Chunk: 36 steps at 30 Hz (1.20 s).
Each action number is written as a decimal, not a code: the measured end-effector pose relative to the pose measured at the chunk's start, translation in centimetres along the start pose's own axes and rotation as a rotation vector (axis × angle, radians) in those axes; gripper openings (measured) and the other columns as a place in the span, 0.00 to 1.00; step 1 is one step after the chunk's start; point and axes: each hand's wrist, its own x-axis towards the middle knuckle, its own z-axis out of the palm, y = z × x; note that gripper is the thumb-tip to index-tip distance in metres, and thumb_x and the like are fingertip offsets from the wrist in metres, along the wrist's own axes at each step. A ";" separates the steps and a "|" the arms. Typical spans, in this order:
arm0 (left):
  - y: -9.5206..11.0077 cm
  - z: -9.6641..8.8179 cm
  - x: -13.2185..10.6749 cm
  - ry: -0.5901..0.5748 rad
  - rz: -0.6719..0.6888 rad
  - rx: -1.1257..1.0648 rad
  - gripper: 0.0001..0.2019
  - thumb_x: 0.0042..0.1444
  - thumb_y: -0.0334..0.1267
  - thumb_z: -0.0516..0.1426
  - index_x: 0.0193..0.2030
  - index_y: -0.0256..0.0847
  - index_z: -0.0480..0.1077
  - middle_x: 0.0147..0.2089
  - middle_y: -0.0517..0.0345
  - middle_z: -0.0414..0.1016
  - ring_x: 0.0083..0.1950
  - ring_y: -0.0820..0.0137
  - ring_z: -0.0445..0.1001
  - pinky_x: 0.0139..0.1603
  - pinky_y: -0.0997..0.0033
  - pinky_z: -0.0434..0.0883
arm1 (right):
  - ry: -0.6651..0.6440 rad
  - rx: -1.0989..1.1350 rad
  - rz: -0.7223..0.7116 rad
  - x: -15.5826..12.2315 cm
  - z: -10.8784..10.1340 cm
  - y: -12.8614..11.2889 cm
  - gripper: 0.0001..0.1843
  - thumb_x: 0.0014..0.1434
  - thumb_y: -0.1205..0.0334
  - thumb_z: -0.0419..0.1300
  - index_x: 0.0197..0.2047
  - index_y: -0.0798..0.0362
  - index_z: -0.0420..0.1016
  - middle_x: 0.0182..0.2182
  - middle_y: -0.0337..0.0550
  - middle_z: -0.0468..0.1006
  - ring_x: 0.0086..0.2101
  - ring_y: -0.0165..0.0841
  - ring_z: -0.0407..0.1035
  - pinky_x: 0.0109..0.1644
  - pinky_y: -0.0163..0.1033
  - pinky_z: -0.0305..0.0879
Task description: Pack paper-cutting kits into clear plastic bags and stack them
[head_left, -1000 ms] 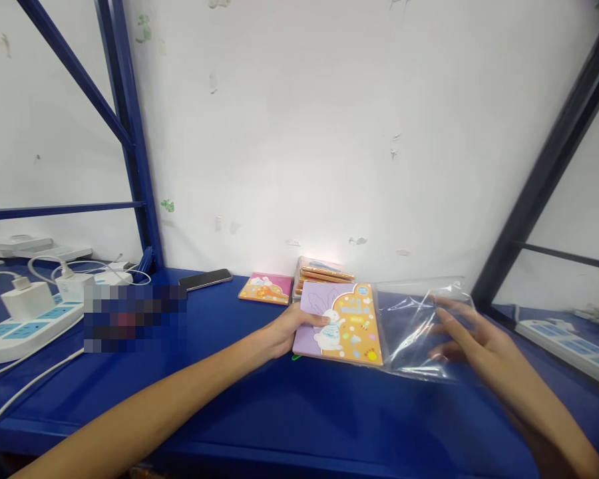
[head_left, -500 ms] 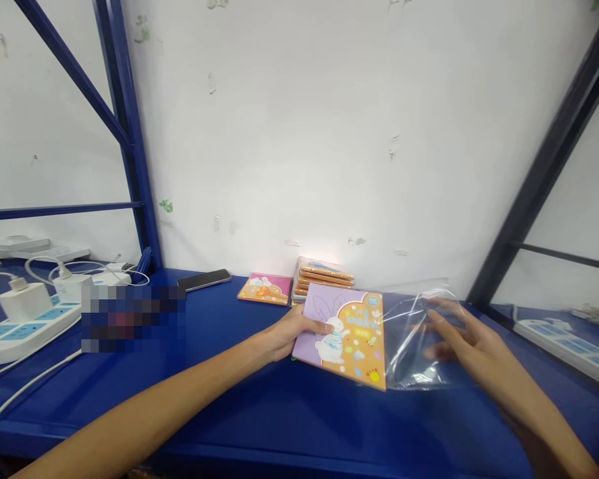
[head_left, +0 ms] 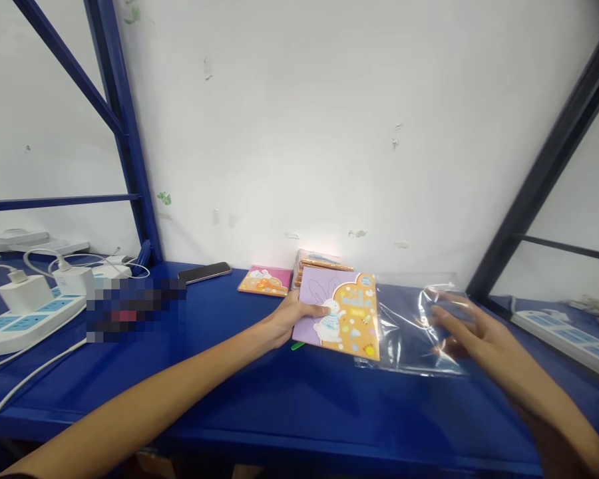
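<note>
Currently we record both forearms reaching forward across a blue steel shelf [head_left: 229,416], angled in from either side. Our left hand [head_left: 292,319] is clamped on the left edge of a lilac-and-orange rabbit booklet [head_left: 342,313], thumb lying across the cover, the other fingers out of sight beneath. The booklet sits mid-shelf, its right edge overlapping a clear plastic bag [head_left: 409,326] (whether it is inside the bag's mouth, we cannot tell). Our right hand [head_left: 459,329] is at the bag's far end, wrist raised, fingers spread apart and closed on nothing we can see. Just behind the booklet is a wrapped stack of booklets [head_left: 324,263]; farther left are a pink-and-orange booklet [head_left: 264,281] and a smartphone [head_left: 204,272].
</note>
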 end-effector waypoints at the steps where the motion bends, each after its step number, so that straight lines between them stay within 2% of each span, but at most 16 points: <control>1: 0.0 0.0 0.0 0.009 0.001 0.007 0.29 0.35 0.31 0.75 0.48 0.33 0.78 0.49 0.42 0.83 0.42 0.61 0.81 0.44 0.63 0.79 | -0.003 -0.006 0.002 0.0 -0.2 0.0 0.42 0.53 0.31 0.64 0.64 0.45 0.71 0.35 0.45 0.86 0.26 0.41 0.77 0.38 0.49 0.74; 7: -0.1 0.1 -0.1 0.005 0.033 0.090 0.29 0.38 0.34 0.74 0.50 0.35 0.77 0.49 0.45 0.83 0.44 0.61 0.81 0.45 0.62 0.79 | -0.042 0.009 0.038 -0.2 -0.6 -0.1 0.41 0.52 0.35 0.68 0.64 0.46 0.72 0.34 0.46 0.86 0.25 0.42 0.78 0.36 0.49 0.77; 11: -0.3 0.0 0.1 0.046 0.046 0.143 0.30 0.39 0.35 0.74 0.51 0.36 0.76 0.50 0.44 0.83 0.46 0.59 0.81 0.49 0.58 0.78 | -0.074 -0.023 0.027 0.0 -0.4 0.2 0.39 0.54 0.37 0.68 0.65 0.44 0.71 0.36 0.45 0.86 0.28 0.43 0.81 0.37 0.47 0.78; 15: -0.4 0.1 0.1 0.070 0.048 0.143 0.31 0.40 0.35 0.74 0.53 0.36 0.74 0.53 0.42 0.82 0.49 0.57 0.81 0.52 0.55 0.78 | -0.115 -0.018 0.034 0.4 -0.3 0.3 0.40 0.54 0.37 0.68 0.66 0.44 0.69 0.40 0.47 0.86 0.30 0.43 0.81 0.36 0.45 0.79; 20: -0.4 0.2 -0.1 0.049 0.059 0.115 0.31 0.40 0.35 0.74 0.54 0.35 0.74 0.54 0.40 0.81 0.50 0.55 0.81 0.54 0.53 0.77 | -0.174 -0.031 0.007 0.4 0.5 0.1 0.41 0.57 0.35 0.65 0.67 0.46 0.67 0.37 0.46 0.86 0.28 0.41 0.79 0.36 0.47 0.78; 24: -0.3 0.3 -0.1 0.053 0.102 0.182 0.30 0.41 0.37 0.73 0.54 0.35 0.74 0.53 0.41 0.82 0.51 0.54 0.81 0.54 0.52 0.77 | -0.235 -0.083 -0.006 0.4 1.4 0.5 0.43 0.59 0.32 0.61 0.70 0.46 0.63 0.45 0.50 0.85 0.36 0.44 0.80 0.44 0.49 0.78; 26: -0.1 0.4 -0.2 0.080 0.203 0.302 0.30 0.43 0.38 0.72 0.55 0.35 0.73 0.53 0.41 0.81 0.52 0.53 0.80 0.54 0.52 0.77 | -0.142 -0.154 -0.021 0.3 1.6 0.6 0.51 0.58 0.31 0.61 0.75 0.49 0.53 0.52 0.56 0.81 0.45 0.50 0.79 0.50 0.54 0.76; 28: 0.0 0.5 -0.4 0.137 0.362 0.474 0.30 0.46 0.39 0.71 0.57 0.36 0.73 0.55 0.43 0.81 0.54 0.52 0.79 0.56 0.52 0.76 | 0.083 -0.263 -0.113 0.2 1.6 0.3 0.61 0.55 0.31 0.64 0.78 0.52 0.41 0.61 0.64 0.73 0.54 0.57 0.74 0.54 0.59 0.74; 29: 0.1 0.4 -0.5 0.175 0.447 0.564 0.29 0.48 0.40 0.70 0.58 0.37 0.73 0.55 0.44 0.81 0.54 0.52 0.79 0.57 0.52 0.76 | 0.198 -0.329 -0.198 0.0 1.5 0.0 0.65 0.53 0.31 0.66 0.79 0.52 0.38 0.65 0.66 0.69 0.58 0.59 0.70 0.57 0.62 0.71; 30: 0.1 0.4 -0.7 0.212 0.525 0.649 0.27 0.51 0.41 0.68 0.58 0.38 0.73 0.55 0.45 0.81 0.54 0.53 0.79 0.57 0.51 0.75 | 0.279 -0.394 -0.306 -0.2 1.4 -0.3 0.64 0.52 0.32 0.67 0.79 0.52 0.40 0.67 0.66 0.65 0.61 0.61 0.66 0.61 0.64 0.67; 31: 0.1 0.3 -1.0 0.229 0.595 0.725 0.24 0.54 0.41 0.67 0.57 0.39 0.74 0.53 0.45 0.82 0.53 0.54 0.80 0.57 0.51 0.75 | 0.307 -0.452 -0.427 -0.5 1.2 -0.7 0.60 0.53 0.33 0.67 0.78 0.50 0.46 0.68 0.63 0.64 0.63 0.61 0.63 0.64 0.65 0.63; 32: 0.2 0.1 -1.2 0.207 0.650 0.791 0.21 0.55 0.40 0.66 0.55 0.40 0.76 0.51 0.46 0.83 0.52 0.54 0.81 0.58 0.51 0.74 | 0.292 -0.500 -0.541 -0.7 1.2 -0.9 0.53 0.55 0.35 0.67 0.75 0.49 0.54 0.67 0.60 0.66 0.65 0.60 0.61 0.66 0.65 0.60; 34: 0.4 -0.2 -1.8 0.057 0.719 0.893 0.14 0.52 0.37 0.66 0.47 0.44 0.79 0.50 0.47 0.84 0.53 0.54 0.81 0.61 0.50 0.72 | 0.174 -0.561 -0.724 -1.0 1.2 -1.2 0.35 0.61 0.43 0.64 0.68 0.46 0.69 0.63 0.53 0.73 0.65 0.57 0.61 0.68 0.64 0.57; 36: 0.6 -0.5 -2.3 -0.104 0.735 0.951 0.11 0.49 0.35 0.67 0.41 0.48 0.80 0.52 0.50 0.84 0.58 0.53 0.79 0.65 0.50 0.69 | 0.032 -0.580 -0.832 -1.2 1.7 -1.1 0.22 0.64 0.55 0.61 0.61 0.43 0.76 0.57 0.47 0.80 0.64 0.53 0.65 0.68 0.64 0.58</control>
